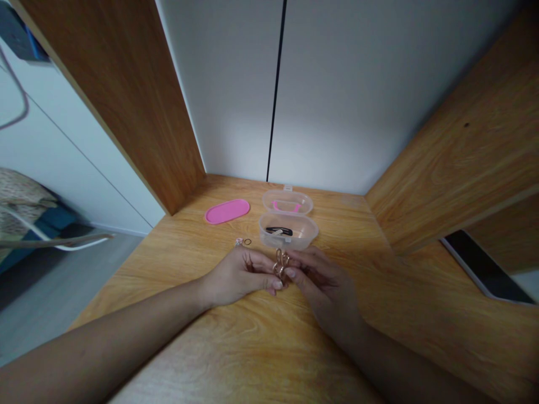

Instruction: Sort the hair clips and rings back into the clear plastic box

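Note:
Between my two hands is a gold metal hair claw clip (pixel 279 262), held just above the wooden table in front of the box. My left hand (pixel 244 275) pinches its left side with thumb and fingers. From the right, my right hand (pixel 326 283) grips it with thumb and forefinger. Just beyond stands an open clear plastic box (pixel 309 233), its hinged lid (pixel 290 196) folded back. Inside the box lie a black snap hair clip (pixel 284 230) and a small pale piece. A small ornament (pixel 239 242) and a thin dark ring-shaped band (pixel 248 242) lie behind my left hand.
A pink oval tray or lid (pixel 227 211) lies at the back left of the wooden table (pixel 252 348). A phone (pixel 484 266) rests at the right. Wooden side panels (pixel 455 146) and a white back panel (pixel 236 84) enclose the table.

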A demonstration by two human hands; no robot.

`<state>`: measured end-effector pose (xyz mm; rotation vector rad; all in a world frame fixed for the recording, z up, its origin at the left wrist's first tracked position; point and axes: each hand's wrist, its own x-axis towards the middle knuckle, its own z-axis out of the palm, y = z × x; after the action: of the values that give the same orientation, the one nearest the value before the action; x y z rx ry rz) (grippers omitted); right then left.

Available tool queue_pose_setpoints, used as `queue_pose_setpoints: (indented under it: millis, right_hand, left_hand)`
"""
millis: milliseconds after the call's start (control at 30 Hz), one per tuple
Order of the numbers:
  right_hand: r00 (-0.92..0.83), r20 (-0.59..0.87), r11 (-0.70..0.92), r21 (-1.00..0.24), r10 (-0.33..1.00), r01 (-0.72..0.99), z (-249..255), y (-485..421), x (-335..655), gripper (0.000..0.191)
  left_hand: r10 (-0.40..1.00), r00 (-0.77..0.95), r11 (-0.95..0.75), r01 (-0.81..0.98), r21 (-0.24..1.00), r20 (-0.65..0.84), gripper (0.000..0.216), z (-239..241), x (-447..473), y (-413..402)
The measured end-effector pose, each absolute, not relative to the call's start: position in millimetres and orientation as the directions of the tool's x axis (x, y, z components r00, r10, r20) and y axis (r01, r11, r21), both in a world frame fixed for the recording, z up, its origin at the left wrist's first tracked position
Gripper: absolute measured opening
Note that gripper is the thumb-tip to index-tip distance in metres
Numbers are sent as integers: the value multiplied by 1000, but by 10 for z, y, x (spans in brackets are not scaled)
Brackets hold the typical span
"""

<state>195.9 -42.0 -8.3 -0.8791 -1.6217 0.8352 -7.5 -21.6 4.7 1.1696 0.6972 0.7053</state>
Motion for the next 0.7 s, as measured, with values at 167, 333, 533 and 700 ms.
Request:
queue_pose_setpoints:
  millis: [167,333,533,700]
  right_hand:
    - [-178,455,481,-863,873,155,-52,-395,1971,33]
    - [-182,418,443,-887,890,129,-50,-425,1963,17]
    - [-112,387,398,-912,915,98,-80,-449,1961,5]
    - [-66,457,462,-879,887,121,-47,-453,1961,2]
  left_hand:
    - [786,610,182,-69,981,-103,22,69,-78,-222]
    - [792,603,156,-50,986,-95,27,87,-68,-235]
    - [859,512,15,-30,999,2,33,31,-49,-283]
    - [891,357,-351,150,924,280,30,22,-82,-332]
